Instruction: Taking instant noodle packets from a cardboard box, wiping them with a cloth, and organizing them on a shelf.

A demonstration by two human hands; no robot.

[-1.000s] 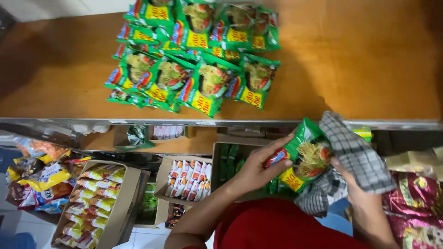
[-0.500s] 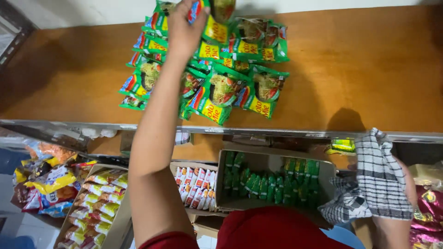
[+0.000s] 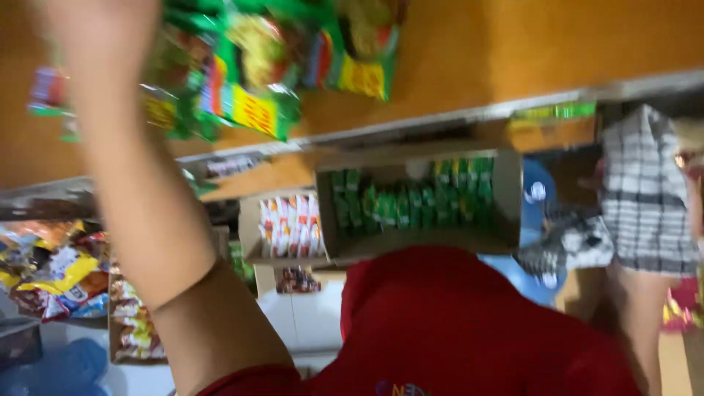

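The picture is blurred by motion. My left arm stretches up at the left, and my left hand [image 3: 99,22] is at the top edge beside a pile of green noodle packets [image 3: 257,70] lying on a wooden shelf [image 3: 513,44]. Its fingers cannot be made out. My right hand [image 3: 636,287] is low at the right, mostly hidden under the black-and-white checked cloth [image 3: 645,191] it holds. My red shirt [image 3: 469,323] fills the bottom middle.
Below the shelf's metal edge [image 3: 455,117], an open cardboard box [image 3: 506,194] holds rows of green packets. A smaller box of red-and-white packets [image 3: 290,224] stands to its left. Colourful snack bags [image 3: 51,271] pile up at the far left.
The view has swung down and closer to the shelf edge. My left arm stays raised at the packets; the right hand with the cloth has risen slightly.
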